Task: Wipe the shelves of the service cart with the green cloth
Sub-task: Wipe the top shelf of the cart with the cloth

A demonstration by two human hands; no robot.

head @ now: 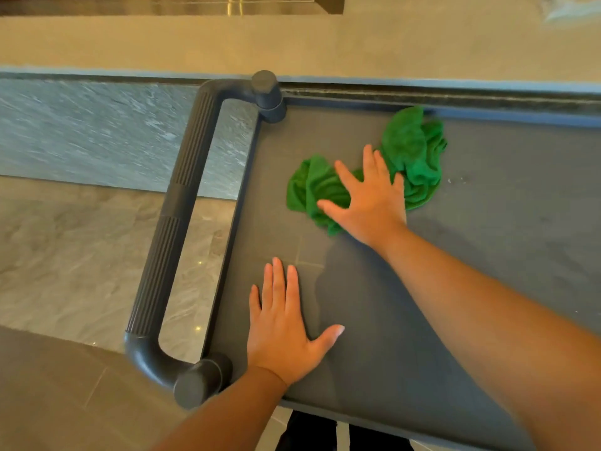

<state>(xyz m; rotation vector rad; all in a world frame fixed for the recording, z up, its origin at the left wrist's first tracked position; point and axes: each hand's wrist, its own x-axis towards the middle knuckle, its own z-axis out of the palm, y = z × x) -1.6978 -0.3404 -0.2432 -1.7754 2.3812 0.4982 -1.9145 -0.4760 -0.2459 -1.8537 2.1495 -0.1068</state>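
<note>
Noted tiled floor [65,255] at far left, open room beside the handle. Next, ribbed handle [182,203] standing off the shelf's left edge, joined at both ends, with a gap between bar and rim. Found left hand [283,333] lying flat on the top shelf [504,229] near the front-left corner, fingers straight and close together, thumb spread, holding nothing. Further right, found right hand [370,203] pressing down on green cloth [413,148], fingers wide and straight, not curled round it. Recorded the cloth as bunched, on the top shelf toward the far rim; touching that rim or just short, cannot tell. Right of the cloth, bare shelf running out of view, with a few pale specks [455,180]. Beyond the far rim, stone counter [292,40] close alongside.
</note>
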